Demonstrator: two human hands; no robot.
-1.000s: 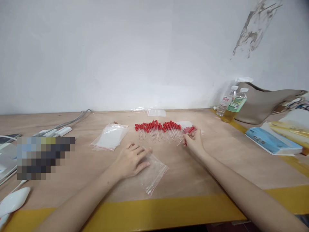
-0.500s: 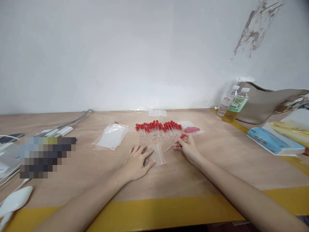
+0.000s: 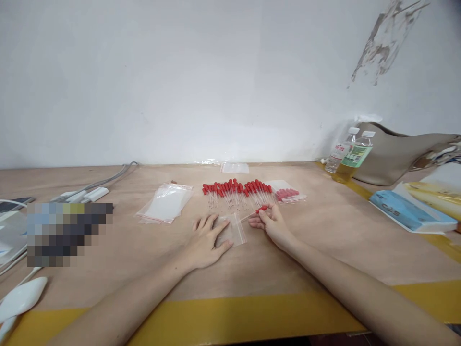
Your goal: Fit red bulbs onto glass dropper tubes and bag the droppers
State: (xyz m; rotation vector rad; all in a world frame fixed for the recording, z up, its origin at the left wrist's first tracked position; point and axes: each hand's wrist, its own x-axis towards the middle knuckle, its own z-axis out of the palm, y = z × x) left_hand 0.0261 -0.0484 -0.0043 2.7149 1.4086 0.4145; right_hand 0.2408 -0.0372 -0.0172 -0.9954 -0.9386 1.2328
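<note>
My left hand (image 3: 207, 241) lies with fingers spread, pressing on a clear zip-lock bag (image 3: 235, 233) flat on the table. Part of the bag is hidden under the fingers. To its right, my right hand (image 3: 272, 225) pinches a dropper (image 3: 261, 209) by its red rubber bulb. The thin clear tube slants down to the left, its tip by the right edge of the bag's mouth. Beyond both hands lie rows of red-bulbed droppers (image 3: 234, 188), tubes toward me. A bag with red bulbs inside (image 3: 287, 193) rests behind my right hand.
A stack of empty zip-lock bags (image 3: 165, 204) lies left of the droppers. Another small bag (image 3: 235, 167) is near the wall. On the right stand two bottles (image 3: 355, 156), a grey-brown bag (image 3: 382, 154) and a blue tissue pack (image 3: 410, 211). Cables and a white object (image 3: 23, 298) are on the left.
My right hand has moved toward me and left with the dropper, bringing its tube tip to the bag's mouth. My left hand stays on the bag.
</note>
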